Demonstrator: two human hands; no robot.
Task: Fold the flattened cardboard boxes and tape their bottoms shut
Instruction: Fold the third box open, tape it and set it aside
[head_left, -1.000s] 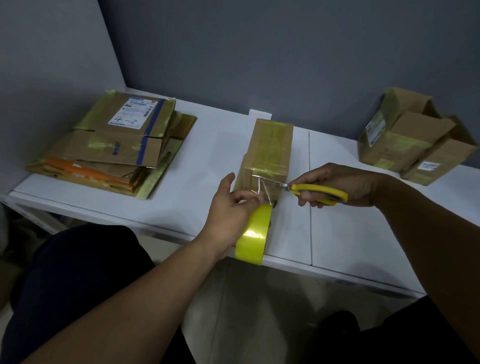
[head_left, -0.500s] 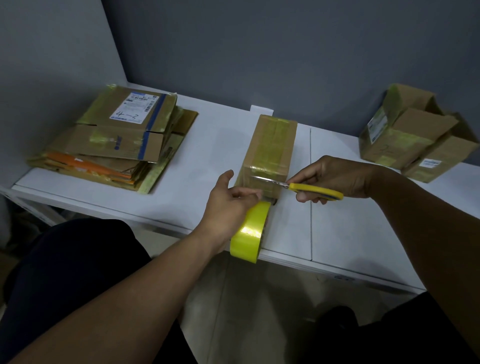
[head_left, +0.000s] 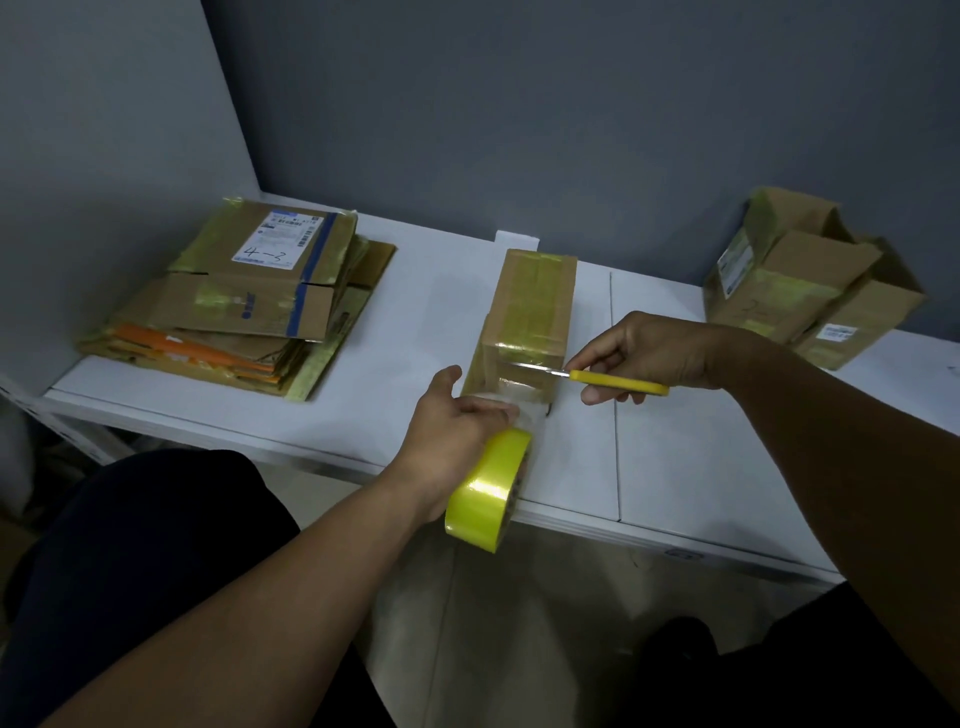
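A taped box (head_left: 530, 312) lies on the white worktop (head_left: 701, 457), at its middle, with its long side running from near to far. Yellowish tape covers its top and near end.

The left hand (head_left: 452, 436) is clamped on a yellow tape roll (head_left: 488, 493) at the near edge of the worktop, just in front of the box. A clear strip of tape runs from the roll up to the near end of the box.

The right hand (head_left: 649, 353) grips yellow-handled scissors (head_left: 618, 381), fingers curled round the handles. The blades point left and lie against the near end of the box, where the strip meets it. Whether the blades are apart or together, I cannot tell.

A stack of flattened boxes (head_left: 244, 306) lies at the far left of the worktop. Two folded boxes (head_left: 800, 291) sit at the far right, their flaps up, touching each other.
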